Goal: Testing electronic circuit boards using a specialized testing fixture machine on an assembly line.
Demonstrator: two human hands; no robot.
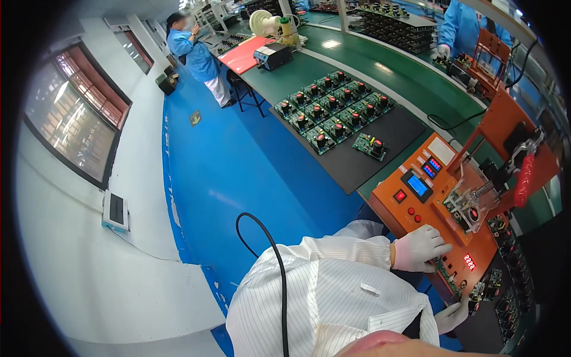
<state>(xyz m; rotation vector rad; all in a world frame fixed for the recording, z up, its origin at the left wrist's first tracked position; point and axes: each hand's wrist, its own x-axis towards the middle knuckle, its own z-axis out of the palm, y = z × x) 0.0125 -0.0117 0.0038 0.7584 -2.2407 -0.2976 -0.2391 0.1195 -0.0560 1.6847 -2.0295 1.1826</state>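
My left hand (417,247), in a white glove, is over the lower left of an orange test box (389,199). Its curled fingers close on the upper end of a green circuit board (446,272) along the box's near edge. At the board's lower end is my gloved right hand (454,315), its fingers pinched there and partly hidden. Just beyond those fingers sit more circuit boards (492,284). Another board (459,215) lies in the box's fixture beneath a clear plate (480,202). A red-handled toggle clamp (524,179) stands above it.
Left of the box, rows of circuit boards (333,107) cover a black mat (351,169), with a single board (370,146) apart. More boards (511,256) line the right side. A black cable (281,268) crosses before me. Two people in blue, one person (199,56) far left, work beyond.
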